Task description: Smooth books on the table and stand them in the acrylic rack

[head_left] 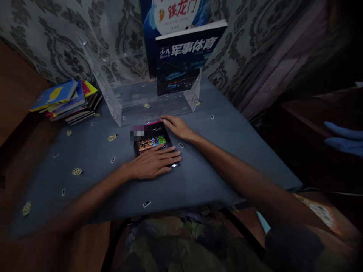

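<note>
A small dark book (153,143) with colourful pictures and a pink upper edge lies on the blue patterned tablecloth (127,196). Across its lower part rests my left hand (154,161), palm down with fingers stretched out, hiding that portion. My right hand (178,127) is at the book's upper right corner, its fingertips bent onto the edge there. Just behind the book stands a clear acrylic rack (116,107). It holds a dark blue book (184,62) with white Chinese lettering, and a taller blue book (151,45) leans behind that.
On the left of the table is an untidy stack of books (68,98). Patterned wallpaper (70,49) rises at the back, with a curtain (263,71) to the right. A blue object (343,138) is at the far right, beyond the table edge.
</note>
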`<state>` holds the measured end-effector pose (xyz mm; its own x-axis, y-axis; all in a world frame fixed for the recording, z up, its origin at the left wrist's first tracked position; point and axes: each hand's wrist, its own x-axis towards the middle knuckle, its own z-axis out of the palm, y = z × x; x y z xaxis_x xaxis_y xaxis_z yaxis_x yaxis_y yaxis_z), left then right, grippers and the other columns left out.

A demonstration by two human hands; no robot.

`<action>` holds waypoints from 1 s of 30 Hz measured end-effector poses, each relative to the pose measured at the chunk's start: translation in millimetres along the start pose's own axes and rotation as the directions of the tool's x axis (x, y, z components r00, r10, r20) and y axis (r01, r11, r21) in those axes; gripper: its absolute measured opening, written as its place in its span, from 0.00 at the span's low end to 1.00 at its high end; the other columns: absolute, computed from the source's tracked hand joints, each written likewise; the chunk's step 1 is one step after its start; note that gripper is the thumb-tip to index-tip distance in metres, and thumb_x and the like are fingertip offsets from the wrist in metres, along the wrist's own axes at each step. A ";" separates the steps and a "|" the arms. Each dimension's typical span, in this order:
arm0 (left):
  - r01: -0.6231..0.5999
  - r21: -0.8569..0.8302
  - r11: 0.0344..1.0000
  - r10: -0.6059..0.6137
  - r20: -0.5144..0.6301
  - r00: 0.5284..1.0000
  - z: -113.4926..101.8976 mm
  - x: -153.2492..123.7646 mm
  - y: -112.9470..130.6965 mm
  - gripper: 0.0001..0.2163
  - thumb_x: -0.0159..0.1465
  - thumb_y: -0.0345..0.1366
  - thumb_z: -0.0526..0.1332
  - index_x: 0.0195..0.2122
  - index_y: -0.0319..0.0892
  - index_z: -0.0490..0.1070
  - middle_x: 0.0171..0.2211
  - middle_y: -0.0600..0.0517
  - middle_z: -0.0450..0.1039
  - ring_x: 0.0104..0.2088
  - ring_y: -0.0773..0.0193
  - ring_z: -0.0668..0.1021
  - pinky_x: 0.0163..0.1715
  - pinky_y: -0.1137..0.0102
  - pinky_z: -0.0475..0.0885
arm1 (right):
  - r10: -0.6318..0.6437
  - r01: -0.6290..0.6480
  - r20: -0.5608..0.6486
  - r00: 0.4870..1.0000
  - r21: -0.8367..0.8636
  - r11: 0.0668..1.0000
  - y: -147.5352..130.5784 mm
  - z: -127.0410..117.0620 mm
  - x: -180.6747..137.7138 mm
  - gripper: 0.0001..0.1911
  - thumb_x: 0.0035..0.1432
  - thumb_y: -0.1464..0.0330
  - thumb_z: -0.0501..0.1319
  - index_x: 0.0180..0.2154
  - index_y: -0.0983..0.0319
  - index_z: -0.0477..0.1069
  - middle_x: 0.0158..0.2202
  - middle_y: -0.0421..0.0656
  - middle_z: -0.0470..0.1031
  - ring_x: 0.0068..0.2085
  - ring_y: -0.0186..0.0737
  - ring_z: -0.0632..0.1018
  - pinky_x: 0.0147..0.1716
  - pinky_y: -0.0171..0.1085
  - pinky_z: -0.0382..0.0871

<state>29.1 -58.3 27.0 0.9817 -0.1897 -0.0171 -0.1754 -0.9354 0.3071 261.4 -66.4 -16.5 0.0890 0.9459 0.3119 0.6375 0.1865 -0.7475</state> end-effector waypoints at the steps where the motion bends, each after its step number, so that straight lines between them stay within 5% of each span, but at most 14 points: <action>1: -0.012 -0.013 1.000 0.012 0.005 1.000 1.0 -0.7 2.7 0.23 0.76 0.44 0.45 0.71 0.49 0.53 0.70 0.52 0.57 0.73 0.61 0.53 0.72 0.57 0.42 | -0.002 0.002 -0.001 1.000 -0.001 1.000 -0.1 0.1 0.1 0.21 0.72 0.59 0.50 0.58 0.60 0.71 0.55 0.48 0.79 0.56 0.46 0.78 0.58 0.49 0.69; 7: -0.004 -0.115 0.993 0.004 -0.001 1.000 0.8 -2.7 11.7 0.22 0.76 0.42 0.47 0.69 0.48 0.58 0.69 0.52 0.60 0.72 0.59 0.55 0.72 0.54 0.40 | -0.008 0.007 -0.011 1.000 -0.037 0.999 -2.7 2.0 -1.5 0.22 0.71 0.61 0.49 0.58 0.62 0.72 0.55 0.51 0.78 0.56 0.48 0.78 0.58 0.51 0.70; 11: 0.041 -0.358 0.933 -0.115 -0.187 0.976 -4.8 -7.7 4.9 0.22 0.76 0.42 0.46 0.67 0.44 0.62 0.67 0.48 0.64 0.69 0.57 0.64 0.71 0.57 0.54 | -0.007 0.006 -0.007 1.000 -0.125 0.992 -7.6 3.8 -6.2 0.22 0.70 0.62 0.50 0.59 0.64 0.71 0.56 0.52 0.77 0.57 0.49 0.77 0.59 0.52 0.69; 13: 0.081 -0.491 0.867 -0.274 -0.336 0.901 -5.4 -12.2 -9.4 0.23 0.75 0.46 0.47 0.67 0.45 0.63 0.67 0.46 0.65 0.67 0.54 0.67 0.68 0.57 0.60 | -0.033 0.034 0.009 0.999 -0.227 0.973 -12.6 4.1 -9.2 0.22 0.70 0.62 0.51 0.59 0.62 0.70 0.57 0.51 0.77 0.59 0.50 0.75 0.60 0.53 0.67; 16: 0.068 -0.659 0.749 -0.511 -0.509 0.693 -1.4 -19.3 -42.8 0.25 0.73 0.53 0.50 0.64 0.47 0.66 0.66 0.46 0.66 0.67 0.52 0.66 0.69 0.55 0.57 | -0.077 0.095 0.062 0.995 -0.404 0.910 -23.5 5.8 -12.0 0.24 0.70 0.61 0.49 0.60 0.64 0.70 0.60 0.52 0.74 0.65 0.52 0.70 0.65 0.57 0.59; 19: -0.066 -0.811 0.582 -0.682 -0.531 0.503 4.8 -23.4 -74.9 0.28 0.68 0.60 0.54 0.60 0.45 0.70 0.65 0.45 0.67 0.68 0.51 0.65 0.70 0.53 0.54 | -0.081 0.158 0.168 0.983 -0.519 0.840 -34.8 12.1 -10.4 0.27 0.71 0.59 0.48 0.63 0.67 0.66 0.66 0.54 0.67 0.69 0.54 0.62 0.68 0.61 0.50; 21: -0.157 -0.868 0.471 -0.747 -0.487 0.452 7.2 -23.8 -87.0 0.29 0.66 0.62 0.56 0.57 0.45 0.71 0.64 0.45 0.69 0.68 0.51 0.66 0.70 0.53 0.53 | -0.051 0.173 0.228 0.972 -0.554 0.814 -41.0 19.4 -7.2 0.30 0.71 0.58 0.47 0.66 0.70 0.62 0.69 0.56 0.61 0.71 0.54 0.58 0.69 0.61 0.47; 24: -0.209 -0.893 0.399 -0.771 -0.450 0.450 7.1 -22.8 -90.7 0.28 0.65 0.62 0.58 0.55 0.44 0.71 0.63 0.44 0.70 0.68 0.51 0.65 0.71 0.54 0.52 | -0.030 0.191 0.284 0.958 -0.559 0.807 -49.7 33.1 -4.0 0.34 0.71 0.55 0.47 0.67 0.73 0.57 0.71 0.59 0.55 0.72 0.55 0.54 0.70 0.59 0.44; 30: -0.112 -0.885 0.453 -0.755 -0.447 0.480 3.7 -22.8 -85.2 0.29 0.69 0.60 0.51 0.58 0.41 0.68 0.64 0.40 0.68 0.68 0.53 0.65 0.70 0.55 0.55 | -0.151 0.318 0.366 0.918 -0.456 0.831 -72.6 59.9 -20.7 0.39 0.69 0.48 0.48 0.69 0.70 0.55 0.71 0.58 0.54 0.73 0.54 0.52 0.71 0.57 0.46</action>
<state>21.3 24.6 -2.3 0.6366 0.7485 0.1855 -0.1238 -0.1382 0.9826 167.5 -83.5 -3.8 -0.2945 0.9376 0.1850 0.9072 0.3351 -0.2542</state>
